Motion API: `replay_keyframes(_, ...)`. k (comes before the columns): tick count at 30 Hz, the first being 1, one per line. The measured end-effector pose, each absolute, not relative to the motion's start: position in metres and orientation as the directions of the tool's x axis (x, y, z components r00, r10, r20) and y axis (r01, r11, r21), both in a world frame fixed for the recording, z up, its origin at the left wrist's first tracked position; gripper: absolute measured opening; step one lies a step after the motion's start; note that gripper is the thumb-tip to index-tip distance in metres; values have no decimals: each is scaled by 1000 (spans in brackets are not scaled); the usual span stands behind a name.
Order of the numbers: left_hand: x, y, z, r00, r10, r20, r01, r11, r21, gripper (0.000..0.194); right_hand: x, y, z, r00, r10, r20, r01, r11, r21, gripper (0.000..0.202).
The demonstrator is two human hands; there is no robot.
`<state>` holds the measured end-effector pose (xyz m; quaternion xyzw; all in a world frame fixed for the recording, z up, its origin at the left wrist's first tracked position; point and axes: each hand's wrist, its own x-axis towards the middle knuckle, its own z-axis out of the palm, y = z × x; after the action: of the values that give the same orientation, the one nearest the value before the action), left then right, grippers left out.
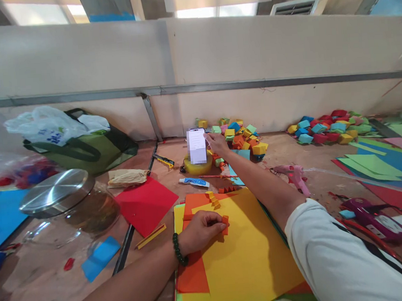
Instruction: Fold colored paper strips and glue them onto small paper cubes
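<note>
My left hand, a dark beaded bracelet at its wrist, pinches a small folded orange paper strip between thumb and fingers. It is above a stack of yellow paper with orange sheets beneath. A phone with a lit page stands upright against a yellow tape roll. Stretched forward, my right hand touches the phone's right edge with extended fingers and does not appear to grip it. Folded yellow paper and a zigzag red-orange strip lie at the stack's far edge.
Folded paper blocks form piles behind the phone and at far right. A pink glue gun lies right of my arm. Left are a lidded glass jar, red paper, a blue tube and a cutter knife.
</note>
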<state>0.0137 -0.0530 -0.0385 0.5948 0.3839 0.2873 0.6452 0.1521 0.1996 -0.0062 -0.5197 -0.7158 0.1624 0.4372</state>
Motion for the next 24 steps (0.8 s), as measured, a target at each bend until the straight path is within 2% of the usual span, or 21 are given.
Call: replay_keyframes(24, 14, -53, -39, 544, 826, -151, 103, 114, 988, 49, 152, 195, -6, -86, 891, 445, 609, 401, -684, 47)
